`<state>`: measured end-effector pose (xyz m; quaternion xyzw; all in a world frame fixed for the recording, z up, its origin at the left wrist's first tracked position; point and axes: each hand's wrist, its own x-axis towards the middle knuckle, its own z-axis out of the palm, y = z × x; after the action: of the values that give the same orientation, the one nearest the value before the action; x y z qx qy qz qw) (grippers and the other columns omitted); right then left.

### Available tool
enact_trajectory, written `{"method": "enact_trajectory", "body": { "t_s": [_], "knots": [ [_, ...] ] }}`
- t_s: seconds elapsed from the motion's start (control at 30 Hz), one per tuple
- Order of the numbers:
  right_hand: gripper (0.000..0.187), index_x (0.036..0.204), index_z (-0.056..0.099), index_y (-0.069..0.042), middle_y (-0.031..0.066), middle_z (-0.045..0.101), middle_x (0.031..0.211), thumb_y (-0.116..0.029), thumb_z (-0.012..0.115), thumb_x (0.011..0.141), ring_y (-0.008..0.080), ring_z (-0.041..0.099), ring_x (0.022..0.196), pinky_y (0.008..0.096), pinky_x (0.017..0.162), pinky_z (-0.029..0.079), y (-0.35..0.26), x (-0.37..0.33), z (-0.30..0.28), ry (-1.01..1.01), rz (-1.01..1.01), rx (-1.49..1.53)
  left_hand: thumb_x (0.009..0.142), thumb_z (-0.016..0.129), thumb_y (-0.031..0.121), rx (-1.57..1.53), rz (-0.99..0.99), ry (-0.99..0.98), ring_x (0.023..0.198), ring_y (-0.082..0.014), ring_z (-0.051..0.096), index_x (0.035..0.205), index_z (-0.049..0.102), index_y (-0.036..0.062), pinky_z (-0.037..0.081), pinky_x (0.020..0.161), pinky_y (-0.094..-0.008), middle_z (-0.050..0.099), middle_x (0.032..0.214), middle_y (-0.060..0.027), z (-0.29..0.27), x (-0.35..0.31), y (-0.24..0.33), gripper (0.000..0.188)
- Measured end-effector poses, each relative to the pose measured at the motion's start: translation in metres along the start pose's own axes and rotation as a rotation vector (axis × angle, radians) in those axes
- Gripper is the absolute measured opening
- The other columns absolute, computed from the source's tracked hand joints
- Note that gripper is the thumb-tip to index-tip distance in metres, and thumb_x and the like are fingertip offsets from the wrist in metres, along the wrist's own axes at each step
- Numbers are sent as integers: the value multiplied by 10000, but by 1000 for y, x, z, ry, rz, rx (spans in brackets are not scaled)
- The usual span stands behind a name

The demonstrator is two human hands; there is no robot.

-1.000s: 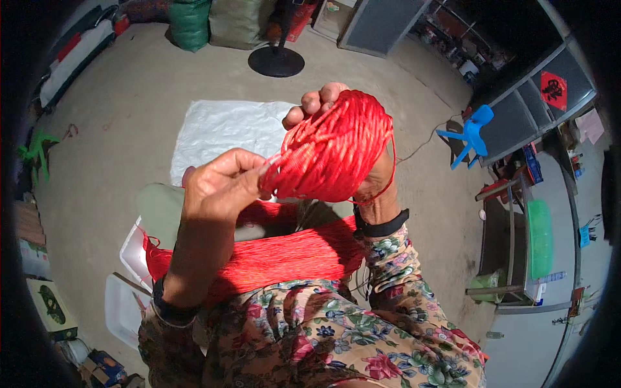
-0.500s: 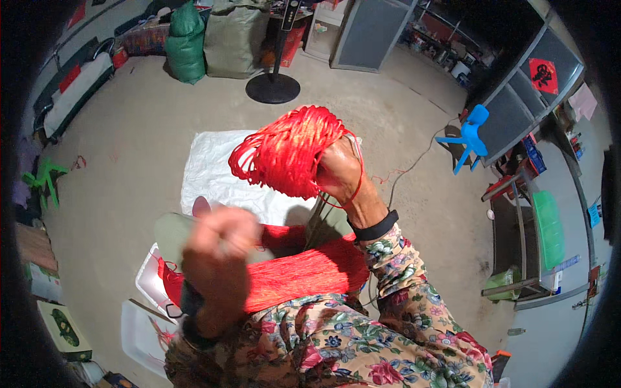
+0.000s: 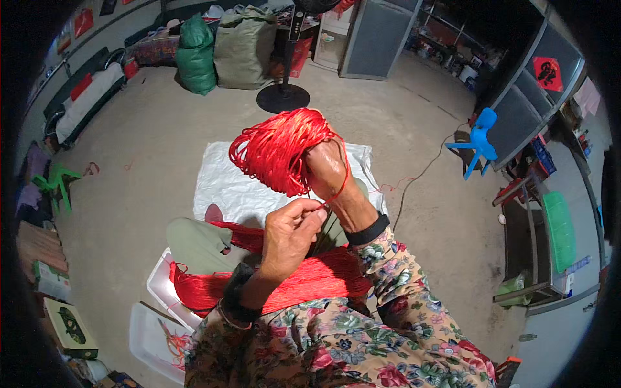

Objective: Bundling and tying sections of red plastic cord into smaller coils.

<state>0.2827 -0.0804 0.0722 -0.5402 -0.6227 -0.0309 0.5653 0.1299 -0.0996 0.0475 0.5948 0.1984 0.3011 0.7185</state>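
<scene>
Apparently in the midst of working a loose end, the left hand (image 3: 291, 236) pinches a red strand (image 3: 347, 169) between thumb and forefinger beside the right wrist, its forearm slanting upward. The right hand (image 3: 326, 165) reaches forward, wrist bent inward, thrust into a coil of red cord (image 3: 278, 152) raised over a white sheet (image 3: 223, 169); its fingers are hidden, their grip impossible to tell. The next move seems to call for a firm pinch and a steady coil.

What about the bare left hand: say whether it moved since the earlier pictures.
Yes, rightward: against the rectangular white floor sheet, the bare left hand shifted from the sheet's left side toward its middle.
</scene>
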Motion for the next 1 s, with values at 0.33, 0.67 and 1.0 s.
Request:
{"method": "enact_trajectory", "body": {
  "t_s": [0.33, 0.67, 1.0],
  "knots": [
    [139, 1059, 545, -18, 44, 613, 926, -72, 525, 933, 116, 568, 835, 283, 743, 486, -10, 13, 3, 33, 497, 559, 966, 567, 192, -278, 7, 11, 617, -133, 589, 1035, 615, -7, 455, 517, -234, 615, 769, -75, -38, -3, 0, 216],
    [100, 957, 500, -14, 83, 594, 763, -110, 476, 943, 136, 559, 658, 316, 577, 476, 5, 16, 4, -157, 476, 197, 948, 595, 210, -428, 2, 173, 593, -171, 580, 951, 579, 28, 433, 493, -273, 598, 740, -74, -54, -1, 3, 182],
    [132, 943, 521, -31, 10, 532, 688, -95, 406, 937, 97, 494, 578, 272, 503, 404, 11, 13, 1, -352, 625, 230, 945, 589, 206, -458, 16, 246, 593, -170, 573, 922, 558, 41, 426, 488, -276, 589, 739, -70, -65, 2, -4, 169]
  ]
}}
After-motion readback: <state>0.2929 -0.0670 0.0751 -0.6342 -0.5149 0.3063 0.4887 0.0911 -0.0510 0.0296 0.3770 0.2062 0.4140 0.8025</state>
